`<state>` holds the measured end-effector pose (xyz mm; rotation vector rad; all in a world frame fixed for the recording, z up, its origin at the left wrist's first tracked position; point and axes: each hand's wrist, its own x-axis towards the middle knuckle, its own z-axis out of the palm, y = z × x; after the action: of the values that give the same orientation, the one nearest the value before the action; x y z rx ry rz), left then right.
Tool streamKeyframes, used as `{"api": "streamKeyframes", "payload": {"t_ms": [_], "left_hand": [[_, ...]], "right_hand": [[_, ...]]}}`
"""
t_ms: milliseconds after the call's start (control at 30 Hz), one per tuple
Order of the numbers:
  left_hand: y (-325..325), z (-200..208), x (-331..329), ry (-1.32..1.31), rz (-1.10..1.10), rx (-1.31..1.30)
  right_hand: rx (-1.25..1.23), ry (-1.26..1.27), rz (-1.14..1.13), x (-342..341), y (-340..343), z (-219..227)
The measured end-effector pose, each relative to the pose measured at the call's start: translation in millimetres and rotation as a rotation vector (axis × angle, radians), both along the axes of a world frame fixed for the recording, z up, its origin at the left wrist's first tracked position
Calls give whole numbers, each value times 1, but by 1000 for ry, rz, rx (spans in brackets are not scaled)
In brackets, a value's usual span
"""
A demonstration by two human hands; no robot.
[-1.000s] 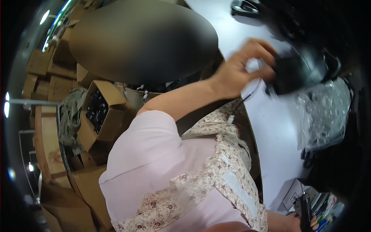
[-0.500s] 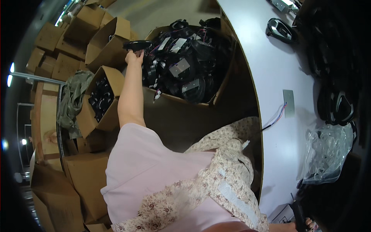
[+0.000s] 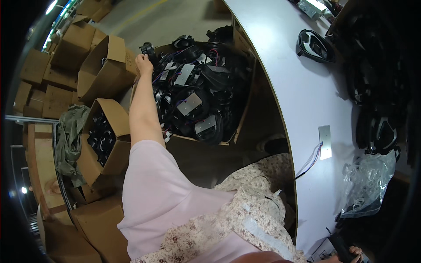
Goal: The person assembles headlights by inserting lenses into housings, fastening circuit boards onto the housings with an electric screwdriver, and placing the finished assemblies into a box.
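Note:
My left arm stretches far out to the big carton (image 3: 226, 142) of black parts. My left hand (image 3: 144, 65) is closed on a black speaker (image 3: 149, 51), tilted at the carton's far left edge; its underside is partly hidden. Piled in the carton are several black round speakers, some with silver metal plates (image 3: 190, 105) and coloured wires. At the lower right, my right hand (image 3: 356, 253) grips a black, handle-shaped tool (image 3: 339, 244), perhaps a power screwdriver; its lower part runs into shadow.
On the white table (image 3: 302, 109) lie an oval black speaker (image 3: 315, 46), a silver plate (image 3: 325, 142) with wires and a clear bag (image 3: 368, 184) of transparent parts. More speakers (image 3: 381, 133) line its right side. Open cartons (image 3: 116, 118) and a green cloth (image 3: 70, 136) are at left.
My left hand has shifted slightly left with the speaker, which has turned from flat to tilted beside the pile. The view has moved a little. My right hand still grips the black tool.

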<state>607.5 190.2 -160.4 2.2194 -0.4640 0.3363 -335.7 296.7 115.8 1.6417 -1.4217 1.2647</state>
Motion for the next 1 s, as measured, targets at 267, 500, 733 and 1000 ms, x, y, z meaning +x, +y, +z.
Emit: {"api": "streamKeyframes", "payload": {"t_ms": [267, 500, 733, 1000], "left_hand": [[-4, -4, 39, -96, -100, 543], [-42, -20, -16, -104, -220, 201], [-71, 135, -326, -8, -1167, -325], [-153, 160, -517, -571, -1577, -117]], "right_hand": [[117, -985, 550, 65, -7, 11], [304, -1260, 729, -75, 50, 2], [352, -1225, 892, 15, 4, 0], [386, -1150, 647, 15, 24, -12]]}}
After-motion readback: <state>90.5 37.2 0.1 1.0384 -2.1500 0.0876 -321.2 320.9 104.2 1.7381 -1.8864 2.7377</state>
